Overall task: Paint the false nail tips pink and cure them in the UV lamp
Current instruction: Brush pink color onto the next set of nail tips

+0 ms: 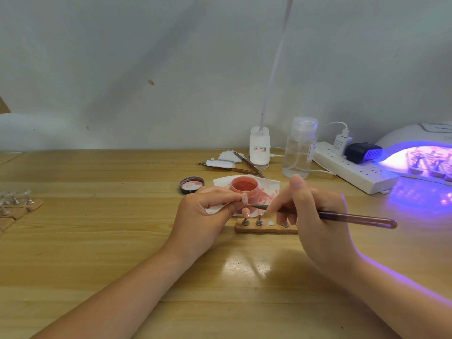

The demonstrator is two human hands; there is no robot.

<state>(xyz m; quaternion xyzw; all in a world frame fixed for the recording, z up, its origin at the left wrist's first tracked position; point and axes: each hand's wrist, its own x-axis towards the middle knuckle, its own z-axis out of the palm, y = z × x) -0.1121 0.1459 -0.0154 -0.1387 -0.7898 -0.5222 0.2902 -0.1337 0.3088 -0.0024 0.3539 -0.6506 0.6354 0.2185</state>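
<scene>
Left hand pinches nail tip between thumb and forefinger, just above wooden holder. Right hand grips brush pen-style, bristles touching tip. Holder on counter below hands: two stands at left end, one carrying pink tip, bare metal disc beside them. Open pink jar just behind, on stained tissue; lid to its left. UV lamp far right, lit purple, holders inside.
</scene>
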